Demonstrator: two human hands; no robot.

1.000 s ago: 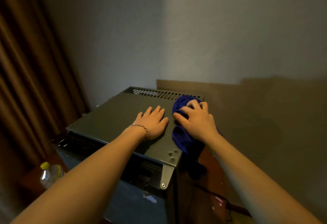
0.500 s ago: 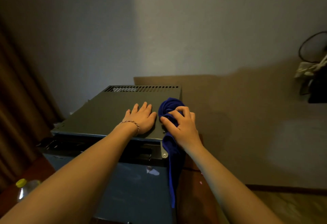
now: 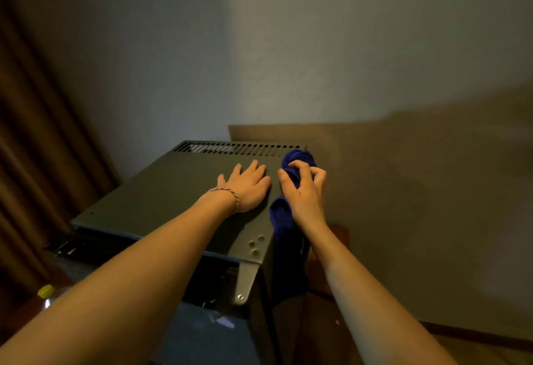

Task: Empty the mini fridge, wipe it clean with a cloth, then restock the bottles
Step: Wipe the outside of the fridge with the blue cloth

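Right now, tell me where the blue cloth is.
In the head view the blue cloth lies on the fridge top's right edge near the vent slots, gripped by the right hand, its tail hanging down the side.

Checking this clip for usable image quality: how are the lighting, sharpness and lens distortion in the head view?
Head view: dim, warm light; the wall is brightest, the lower left corner nearly black. The fridge top, left hand and right hand gripping the blue cloth read clearly, slightly soft. Wide-angle stretch swells the forearms at the edges. The bottle is barely lit.
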